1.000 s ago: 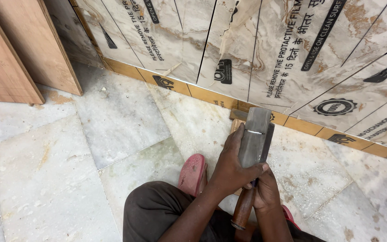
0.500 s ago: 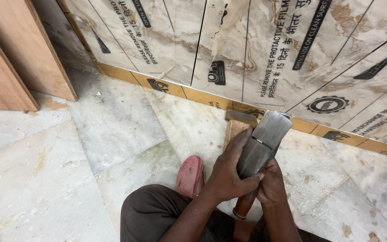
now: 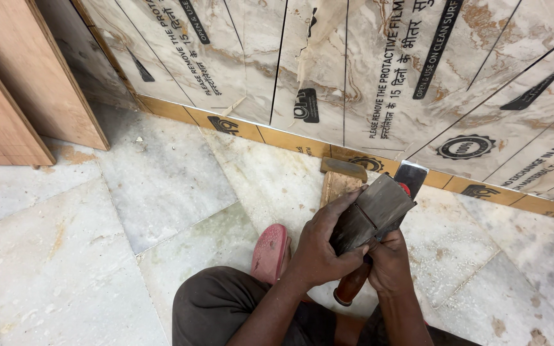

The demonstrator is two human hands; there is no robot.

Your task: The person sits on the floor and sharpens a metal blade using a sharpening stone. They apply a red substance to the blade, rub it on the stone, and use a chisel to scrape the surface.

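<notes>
The left hand [image 3: 318, 256] is clamped over a dark rectangular metal block [image 3: 370, 214], fingers wrapped across its top. The right hand [image 3: 389, 259] closes beneath it around a reddish-brown wooden handle [image 3: 351, 288]. Just beyond lies a wooden block [image 3: 338, 186] on the marble floor [image 3: 129, 211], near a metal blade [image 3: 410, 174] touching the yellow strip [image 3: 277, 138] at the foot of a marble-patterned panel [image 3: 367, 70] covered in printed protective film with black labels. A pink sandal [image 3: 269, 253] sits beside the person's knee.
</notes>
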